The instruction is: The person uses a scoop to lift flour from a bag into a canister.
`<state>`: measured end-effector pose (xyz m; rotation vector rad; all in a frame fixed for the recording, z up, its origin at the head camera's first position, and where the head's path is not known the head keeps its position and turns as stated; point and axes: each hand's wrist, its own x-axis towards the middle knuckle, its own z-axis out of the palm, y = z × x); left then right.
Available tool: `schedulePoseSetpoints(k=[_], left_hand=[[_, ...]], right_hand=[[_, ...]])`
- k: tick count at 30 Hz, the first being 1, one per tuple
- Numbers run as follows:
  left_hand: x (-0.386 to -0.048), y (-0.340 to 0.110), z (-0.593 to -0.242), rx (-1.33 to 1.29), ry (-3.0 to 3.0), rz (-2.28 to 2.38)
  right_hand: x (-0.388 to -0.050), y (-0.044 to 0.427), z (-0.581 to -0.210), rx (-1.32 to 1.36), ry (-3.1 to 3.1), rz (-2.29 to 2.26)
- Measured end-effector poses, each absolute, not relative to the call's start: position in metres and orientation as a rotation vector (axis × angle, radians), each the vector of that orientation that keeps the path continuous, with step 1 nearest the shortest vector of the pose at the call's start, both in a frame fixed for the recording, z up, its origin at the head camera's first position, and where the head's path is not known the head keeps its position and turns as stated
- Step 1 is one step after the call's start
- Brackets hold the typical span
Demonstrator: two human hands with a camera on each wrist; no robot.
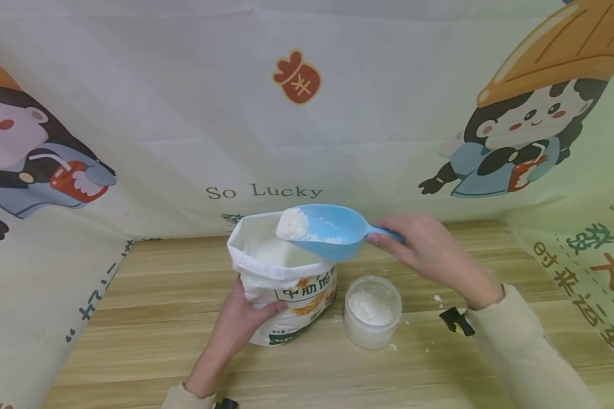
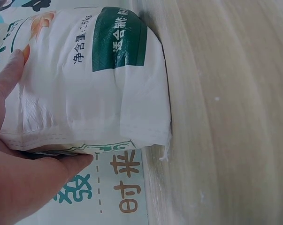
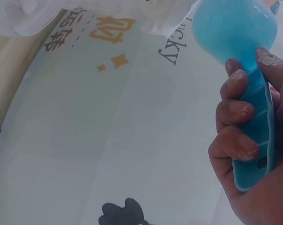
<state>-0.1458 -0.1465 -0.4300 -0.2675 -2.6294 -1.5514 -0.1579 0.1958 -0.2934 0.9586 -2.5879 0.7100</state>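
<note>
A white flour bag [image 1: 266, 287] with printed characters stands with its top wide and flour visible inside. My left hand [image 1: 237, 315] grips the bag's left side, the thumb across its front; in the left wrist view the fingers of that hand [image 2: 26, 180] reach round behind the bag [image 2: 75, 103]. Over the bag's right rim, my right hand [image 1: 432, 250] holds a blue scoop [image 1: 337, 227] with white flour [image 1: 293, 225] heaped at its tip. The right wrist view has the fingers [image 3: 237, 110] curled round the ridged handle. Right of the bag is a clear jar [image 1: 372, 332] containing flour.
Small flour spills [image 1: 436, 297] dot the wooden tabletop [image 1: 148, 318] around the jar. A printed cloth [image 1: 184, 113] hangs behind and along both sides of the table. A black strap [image 1: 457, 322] lies at the right sleeve's cuff.
</note>
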Motion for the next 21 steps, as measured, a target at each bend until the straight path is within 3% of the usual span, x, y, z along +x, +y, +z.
schedulePoseSetpoints(k=[21], left_hand=[[-0.145, -0.145, -0.428, -0.262, -2.636, -1.538]], right_hand=[[-0.145, 0.231, -0.315, 0.981, -2.465, 0.706]])
